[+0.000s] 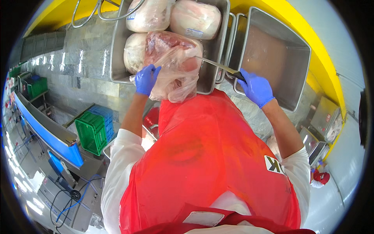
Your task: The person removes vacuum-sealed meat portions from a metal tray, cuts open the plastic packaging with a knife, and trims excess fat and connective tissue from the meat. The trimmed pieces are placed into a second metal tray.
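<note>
A large piece of raw meat (pixel 167 45) in loose clear plastic wrap (pixel 175 84) lies on top of other wrapped meat in a deep metal bin. My left hand (pixel 146 79), in a blue glove, is closed on the wrap at the near left side of this piece. In my blue-gloved right hand (pixel 255 88) is a knife (pixel 220 66) with a dark handle, its blade pointing left. The blade's tip meets the plastic over the meat's right side; whether it has gone through, I cannot tell.
Several wrapped meat pieces (pixel 196 19) fill the metal bin (pixel 216 74). To its right stands a second metal bin (pixel 272 58) with wet walls. Green crates (pixel 92 132) and a blue-sided conveyor (pixel 46 128) are at left. Another person (pixel 320 178) is far off at right.
</note>
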`<action>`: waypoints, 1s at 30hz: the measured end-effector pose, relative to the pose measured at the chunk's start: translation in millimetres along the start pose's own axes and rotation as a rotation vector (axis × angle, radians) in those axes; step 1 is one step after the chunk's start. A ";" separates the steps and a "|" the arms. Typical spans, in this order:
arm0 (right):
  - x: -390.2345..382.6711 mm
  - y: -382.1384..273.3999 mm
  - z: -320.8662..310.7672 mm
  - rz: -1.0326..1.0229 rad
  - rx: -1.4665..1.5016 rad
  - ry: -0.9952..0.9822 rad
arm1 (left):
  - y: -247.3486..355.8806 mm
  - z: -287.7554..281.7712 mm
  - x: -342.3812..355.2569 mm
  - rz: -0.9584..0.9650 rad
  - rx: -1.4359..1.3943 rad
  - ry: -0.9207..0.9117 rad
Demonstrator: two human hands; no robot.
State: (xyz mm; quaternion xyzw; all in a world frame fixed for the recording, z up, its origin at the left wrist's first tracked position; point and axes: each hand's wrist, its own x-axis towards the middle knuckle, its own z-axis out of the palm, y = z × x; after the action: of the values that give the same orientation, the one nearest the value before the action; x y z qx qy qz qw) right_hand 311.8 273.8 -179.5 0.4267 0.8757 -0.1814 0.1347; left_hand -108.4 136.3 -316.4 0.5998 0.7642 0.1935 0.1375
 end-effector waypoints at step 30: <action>2.1 5.4 56.2 0.188 0.173 -0.062 | 59.8 91.7 109.8 -0.116 0.095 -0.215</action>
State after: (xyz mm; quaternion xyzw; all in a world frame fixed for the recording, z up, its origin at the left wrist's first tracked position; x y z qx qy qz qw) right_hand 319.5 254.0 -231.8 0.5111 0.8084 -0.2559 0.1407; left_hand -42.8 267.1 -367.8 0.5778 0.7866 0.0835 0.2011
